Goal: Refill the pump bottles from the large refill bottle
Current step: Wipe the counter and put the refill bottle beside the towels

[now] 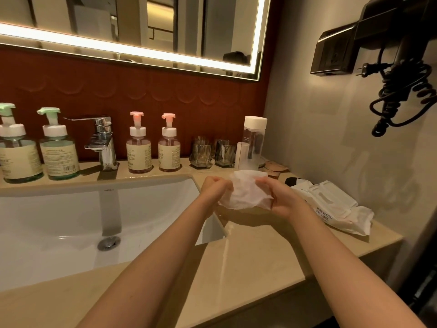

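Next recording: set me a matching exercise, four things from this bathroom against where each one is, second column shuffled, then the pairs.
Things:
1. green-pump bottles
2. pink-pump bottles
3. wipe
4. wipes pack

Places:
A. held by left hand and right hand
B. left of the tap
C. lying on the counter, far right
D. between the tap and the glasses

Pairs: 1-B, 2-D, 3-A, 4-C

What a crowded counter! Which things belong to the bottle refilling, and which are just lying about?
Part of the job: green-pump bottles, pink-pump bottles, left hand and right hand, both gripping a white wipe.

Lying about: faucet, glasses, wet wipes pack, hair dryer, tall white-capped bottle (whether it is the refill bottle, I cannot tell).
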